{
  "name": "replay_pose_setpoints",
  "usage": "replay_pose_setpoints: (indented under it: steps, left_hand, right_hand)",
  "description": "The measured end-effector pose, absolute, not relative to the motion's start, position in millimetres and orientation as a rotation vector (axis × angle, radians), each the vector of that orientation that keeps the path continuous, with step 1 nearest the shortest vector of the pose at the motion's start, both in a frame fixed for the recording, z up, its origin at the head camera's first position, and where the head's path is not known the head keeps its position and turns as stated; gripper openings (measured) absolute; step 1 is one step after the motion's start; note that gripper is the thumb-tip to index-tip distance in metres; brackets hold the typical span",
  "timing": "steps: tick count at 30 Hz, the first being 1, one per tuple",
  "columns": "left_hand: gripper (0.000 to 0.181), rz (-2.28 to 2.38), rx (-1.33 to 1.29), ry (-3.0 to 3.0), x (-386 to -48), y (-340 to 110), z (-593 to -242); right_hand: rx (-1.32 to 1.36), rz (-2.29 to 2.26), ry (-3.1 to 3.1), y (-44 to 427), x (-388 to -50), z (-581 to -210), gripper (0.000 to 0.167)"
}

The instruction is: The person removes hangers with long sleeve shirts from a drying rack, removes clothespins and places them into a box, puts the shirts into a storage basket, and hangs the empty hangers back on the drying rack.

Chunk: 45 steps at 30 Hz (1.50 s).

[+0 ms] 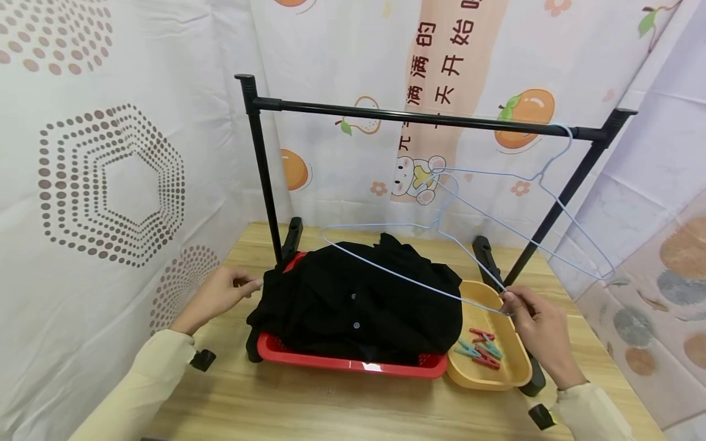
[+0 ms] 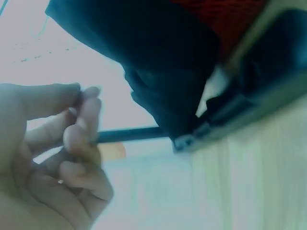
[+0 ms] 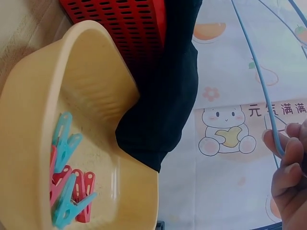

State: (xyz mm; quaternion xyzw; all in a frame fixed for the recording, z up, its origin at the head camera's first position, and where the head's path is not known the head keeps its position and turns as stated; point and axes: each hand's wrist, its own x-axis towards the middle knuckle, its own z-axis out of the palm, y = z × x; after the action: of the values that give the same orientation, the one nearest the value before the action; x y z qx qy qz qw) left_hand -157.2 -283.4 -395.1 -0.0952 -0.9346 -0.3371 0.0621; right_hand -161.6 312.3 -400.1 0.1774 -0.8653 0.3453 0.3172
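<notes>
My right hand [image 1: 537, 331] pinches one lower corner of a light blue wire clothes hanger [image 1: 386, 270], which is held in the air above the black garment and the yellow basin. In the right wrist view the fingers [image 3: 287, 165] are curled round the hanger wire [image 3: 263, 81]. A black buttoned garment [image 1: 364, 300] lies heaped in a red basket [image 1: 353, 365]. My left hand [image 1: 223, 294] is beside the garment's left edge. In the left wrist view its fingers [image 2: 88, 139] are loosely bent, apart from the black cloth [image 2: 158, 72], and hold nothing.
A black rack bar [image 1: 408, 116] spans above the basket, with another blue hanger [image 1: 576, 214] hooked near its right end. The yellow basin [image 1: 496, 383] holds several red and teal clothespins [image 1: 485, 350]. Printed curtains [image 1: 331, 55] stand behind and at the sides.
</notes>
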Motion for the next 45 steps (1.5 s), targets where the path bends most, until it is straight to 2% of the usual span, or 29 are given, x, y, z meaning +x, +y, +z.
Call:
replay_pose_setpoints:
  steps: [8, 17, 34, 45]
  left_hand:
    - [0.038, -1.238, -0.146, -3.034, -148, -283, -408]
    - [0.031, -1.376, -0.177, -3.012, -152, -275, -423]
    - [0.041, -1.599, -0.089, -2.954, -153, -266, -432]
    - [0.046, -1.672, -0.098, -2.931, -153, -267, -433]
  right_hand:
    - [0.398, 0.887, -2.320, 314, -157, -394, 0.012]
    - [0.426, 0.911, -2.302, 314, -156, -394, 0.016]
    - [0.406, 0.884, -2.306, 320, -155, -389, 0.013]
    - [0.498, 0.851, -2.227, 330, -157, -374, 0.015]
